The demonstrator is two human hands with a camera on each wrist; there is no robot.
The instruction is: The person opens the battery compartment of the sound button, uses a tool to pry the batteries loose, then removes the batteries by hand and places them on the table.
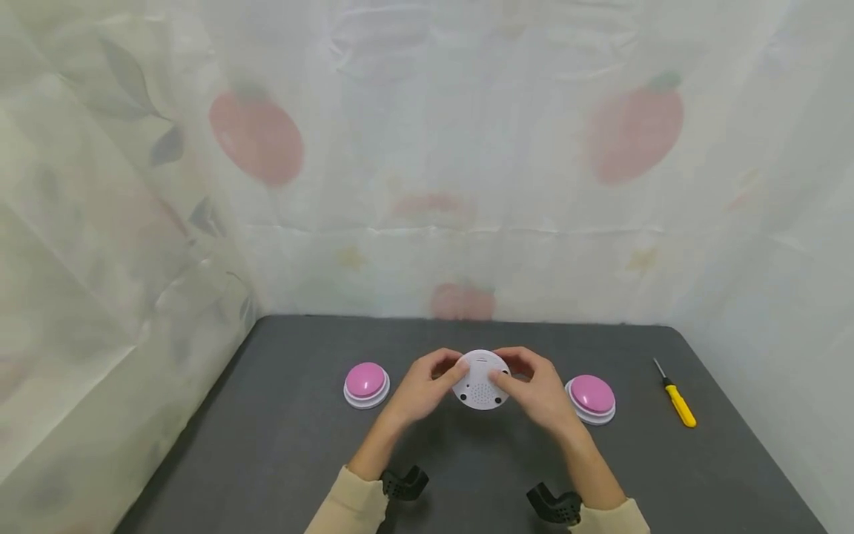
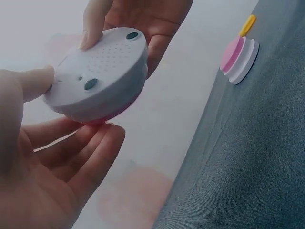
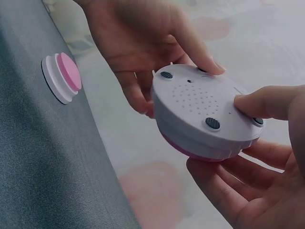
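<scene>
Both hands hold a round push button (image 1: 482,391) above the table, its white underside turned up toward the head camera. That base (image 3: 190,102) has dark rubber feet and a patch of small speaker holes; the pink top faces down and shows only as an edge. My left hand (image 1: 422,387) grips the left side, thumb on the base and fingers underneath. On the opposite side my right hand (image 1: 537,389) grips it the same way, its thumb pressing the base. In the left wrist view the base (image 2: 105,64) lies tilted between both thumbs.
One pink push button (image 1: 365,381) stands on the dark table (image 1: 280,445) left of the hands, another pink push button (image 1: 592,395) right of them. A yellow-handled screwdriver (image 1: 680,404) lies farther right. Printed curtains (image 1: 414,148) hang behind the table and at its sides.
</scene>
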